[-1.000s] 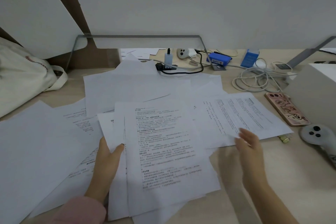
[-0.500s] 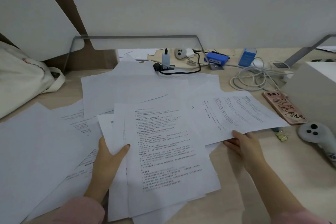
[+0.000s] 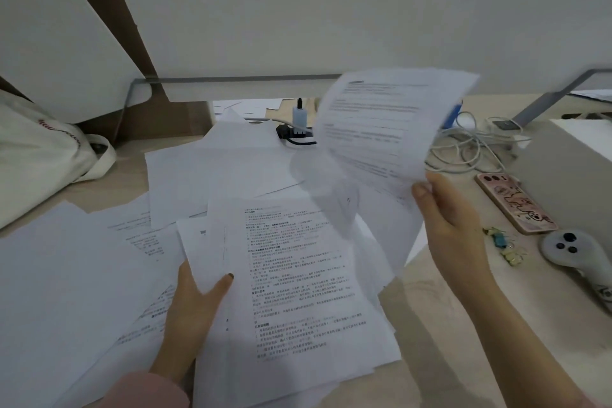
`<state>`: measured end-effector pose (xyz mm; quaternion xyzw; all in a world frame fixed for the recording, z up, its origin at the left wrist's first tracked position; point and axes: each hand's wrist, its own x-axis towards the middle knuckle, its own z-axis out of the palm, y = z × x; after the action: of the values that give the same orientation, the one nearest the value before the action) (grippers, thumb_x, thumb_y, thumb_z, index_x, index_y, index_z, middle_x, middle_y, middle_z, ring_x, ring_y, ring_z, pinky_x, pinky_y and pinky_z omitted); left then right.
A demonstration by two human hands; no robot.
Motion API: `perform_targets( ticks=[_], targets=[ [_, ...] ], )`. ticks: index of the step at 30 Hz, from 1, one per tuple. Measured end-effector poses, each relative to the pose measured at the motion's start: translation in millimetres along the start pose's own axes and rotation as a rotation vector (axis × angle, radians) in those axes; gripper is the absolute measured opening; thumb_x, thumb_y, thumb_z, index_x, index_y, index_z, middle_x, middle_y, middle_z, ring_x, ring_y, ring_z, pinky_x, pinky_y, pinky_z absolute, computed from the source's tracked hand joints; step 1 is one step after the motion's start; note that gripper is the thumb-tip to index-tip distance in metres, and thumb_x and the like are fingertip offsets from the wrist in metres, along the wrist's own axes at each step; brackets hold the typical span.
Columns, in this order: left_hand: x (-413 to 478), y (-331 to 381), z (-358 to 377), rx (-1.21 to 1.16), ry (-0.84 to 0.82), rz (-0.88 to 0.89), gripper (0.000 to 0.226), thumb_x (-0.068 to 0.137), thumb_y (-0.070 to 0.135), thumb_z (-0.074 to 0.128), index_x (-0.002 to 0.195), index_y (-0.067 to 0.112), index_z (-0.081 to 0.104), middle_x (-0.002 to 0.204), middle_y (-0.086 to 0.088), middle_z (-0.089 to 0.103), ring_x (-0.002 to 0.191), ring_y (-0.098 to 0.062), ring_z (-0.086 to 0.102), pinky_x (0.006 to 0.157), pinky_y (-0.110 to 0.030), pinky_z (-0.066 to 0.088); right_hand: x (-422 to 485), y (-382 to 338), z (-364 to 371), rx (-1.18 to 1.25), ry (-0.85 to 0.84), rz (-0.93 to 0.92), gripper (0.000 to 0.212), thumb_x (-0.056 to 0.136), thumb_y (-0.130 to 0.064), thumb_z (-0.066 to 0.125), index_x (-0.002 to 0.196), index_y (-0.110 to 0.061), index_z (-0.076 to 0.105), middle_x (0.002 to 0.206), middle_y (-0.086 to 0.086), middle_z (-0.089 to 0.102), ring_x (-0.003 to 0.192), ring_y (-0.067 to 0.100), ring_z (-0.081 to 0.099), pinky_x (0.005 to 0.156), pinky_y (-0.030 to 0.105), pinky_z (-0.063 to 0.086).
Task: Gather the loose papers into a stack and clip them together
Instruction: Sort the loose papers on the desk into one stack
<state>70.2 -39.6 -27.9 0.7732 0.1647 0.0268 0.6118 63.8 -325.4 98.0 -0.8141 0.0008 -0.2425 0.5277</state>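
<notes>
A sheet (image 3: 381,129) is pinched by the right hand (image 3: 453,225) above the stack (image 3: 298,291) on the worktop (image 3: 447,325), seemingly to be added; the stack's edge is gripped by the left hand (image 3: 195,301) for steadiness.

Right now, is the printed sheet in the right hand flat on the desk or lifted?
Lifted. The right hand pinches the sheet by its lower edge, up above the pile.

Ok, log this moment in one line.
phase: gathering | right hand: holds printed sheet aloft | left hand: grips paper pile | clips: on desk
</notes>
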Motion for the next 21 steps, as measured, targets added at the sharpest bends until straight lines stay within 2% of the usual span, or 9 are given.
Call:
perform_targets(
  ticks=[3,6,10,12,14,16,18,20,21],
  targets=[
    [0,1,1,0.004,0.004,0.004,0.066,0.083,0.020,0.065,0.140,0.014,0.031,0.138,-0.008,0.047,0.124,-0.030,0.046,0.104,-0.045,0.037,2,-20,2,0.088,-0.048,-0.040,0.026,0.097,-0.016,0.042,0.093,-0.033,0.061,0.089,-0.016,0.069,0.081,0.002,0.062,0.069,0.016,0.048],
    [0,2,1,-0.008,0.001,-0.005,0.066,0.084,0.021,0.064,0.140,0.014,0.030,0.139,-0.008,0.045,0.126,-0.031,0.045,0.106,-0.049,0.037,4,-35,-2,0.264,-0.009,-0.010,0.024,0.096,-0.015,0.044,0.091,-0.029,0.063,0.083,-0.015,0.069,0.075,0.004,0.063,0.064,0.020,0.052],
    [-1,3,-2,-0.072,-0.031,-0.034,0.059,0.085,0.018,0.063,0.137,0.014,0.036,0.134,-0.007,0.051,0.119,-0.028,0.050,0.102,-0.050,0.040,8,-37,-8,0.487,0.057,0.169,0.020,0.095,-0.017,0.046,0.092,-0.027,0.064,0.080,-0.014,0.073,0.071,0.003,0.068,0.058,0.019,0.055],
    [-3,4,-3,-0.097,-0.043,-0.047,0.047,0.088,0.015,0.059,0.131,0.015,0.040,0.128,-0.006,0.053,0.115,-0.027,0.051,0.101,-0.047,0.041,9,-29,-6,0.478,-0.015,0.303,0.020,0.094,-0.017,0.047,0.095,-0.026,0.065,0.081,-0.012,0.075,0.069,0.005,0.070,0.055,0.019,0.054],
    [-7,9,-3,-0.116,-0.054,-0.041,0.032,0.092,0.017,0.053,0.122,0.023,0.043,0.120,-0.001,0.055,0.113,-0.025,0.051,0.100,-0.043,0.041,6,-13,0,0.415,-0.107,0.443,0.018,0.093,-0.017,0.050,0.100,-0.024,0.066,0.089,-0.008,0.075,0.071,0.006,0.070,0.061,0.023,0.053],
    [-12,15,-3,-0.177,-0.053,-0.036,0.024,0.094,0.025,0.048,0.117,0.028,0.043,0.113,0.010,0.055,0.114,-0.021,0.051,0.098,-0.036,0.039,-2,1,11,0.313,-0.157,0.533,0.016,0.092,-0.015,0.051,0.090,-0.023,0.065,0.083,-0.011,0.074,0.063,-0.001,0.067,0.061,0.021,0.051],
    [-15,20,-3,-0.255,-0.033,-0.078,0.033,0.094,0.038,0.042,0.126,0.028,0.042,0.125,0.014,0.049,0.123,-0.016,0.044,0.103,-0.031,0.032,-13,17,24,0.223,-0.214,0.580,0.020,0.093,-0.012,0.049,0.086,-0.020,0.066,0.088,-0.001,0.073,0.065,0.004,0.067,0.062,0.024,0.050],
    [-10,18,-4,-0.285,-0.031,-0.114,0.059,0.090,0.054,0.037,0.141,0.025,0.034,0.144,0.009,0.038,0.133,-0.015,0.036,0.113,-0.033,0.022,-24,31,39,0.153,-0.265,0.633,0.020,0.095,-0.012,0.046,0.096,-0.015,0.066,0.101,0.008,0.070,0.082,0.015,0.067,0.074,0.031,0.051],
    [-8,16,-4,-0.282,-0.035,-0.110,0.066,0.087,0.060,0.036,0.143,0.024,0.033,0.146,0.007,0.037,0.134,-0.016,0.036,0.115,-0.037,0.022,-28,36,45,0.119,-0.294,0.661,0.022,0.096,-0.014,0.045,0.105,-0.013,0.065,0.108,0.009,0.068,0.093,0.020,0.066,0.083,0.036,0.051]
  ],
)
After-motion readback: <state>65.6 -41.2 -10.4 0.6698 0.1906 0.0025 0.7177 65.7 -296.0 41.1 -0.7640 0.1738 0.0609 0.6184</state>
